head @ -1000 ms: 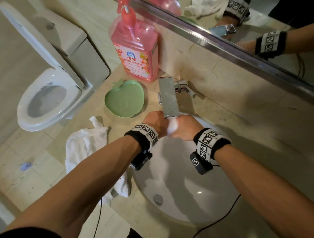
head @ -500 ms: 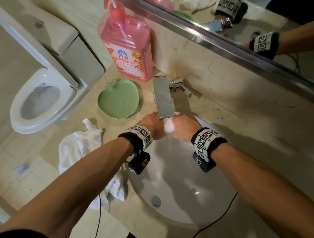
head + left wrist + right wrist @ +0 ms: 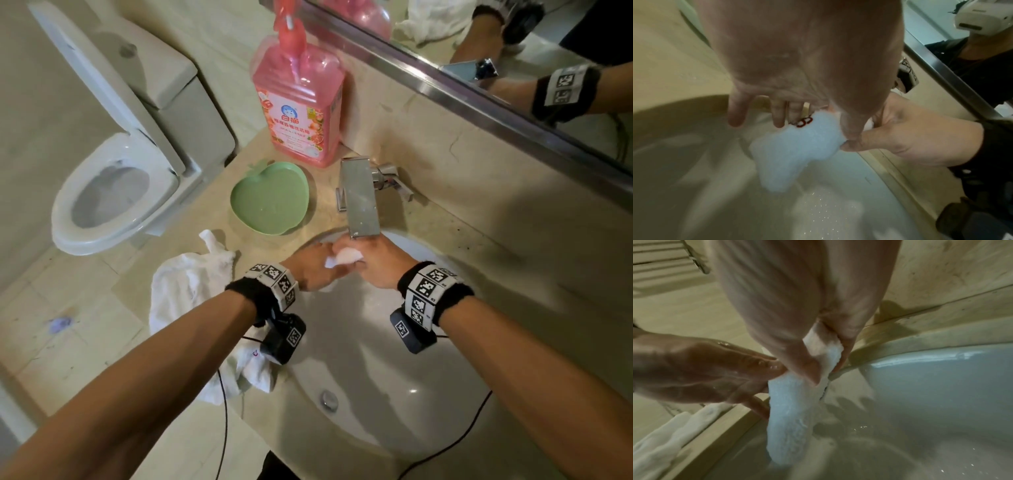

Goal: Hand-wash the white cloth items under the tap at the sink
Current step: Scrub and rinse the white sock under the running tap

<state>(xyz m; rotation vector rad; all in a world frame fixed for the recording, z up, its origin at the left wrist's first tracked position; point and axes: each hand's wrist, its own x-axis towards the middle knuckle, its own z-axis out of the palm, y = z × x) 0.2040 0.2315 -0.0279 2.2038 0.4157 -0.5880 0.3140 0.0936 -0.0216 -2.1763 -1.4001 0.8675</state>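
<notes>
A small wet white cloth (image 3: 345,257) with a red stitched mark (image 3: 804,122) hangs over the sink basin (image 3: 376,394), just below the flat chrome tap (image 3: 359,198). My left hand (image 3: 327,262) pinches its upper edge between thumb and fingers (image 3: 778,113). My right hand (image 3: 364,255) grips the same top end, thumb pressed on the fabric (image 3: 818,353). The cloth's lower part (image 3: 789,426) dangles free into the basin. A second heap of white cloth (image 3: 191,291) lies on the counter left of the sink.
A green apple-shaped dish (image 3: 270,202) and a pink detergent bottle (image 3: 298,102) stand on the counter behind the heap. The mirror (image 3: 513,51) runs along the back wall. An open toilet (image 3: 113,192) is at the left. Wrist camera cables hang over the counter's front edge.
Both hands stay under the tap. They have drawn slightly apart, so more of the white cloth shows between them. The head view has shifted a little.
</notes>
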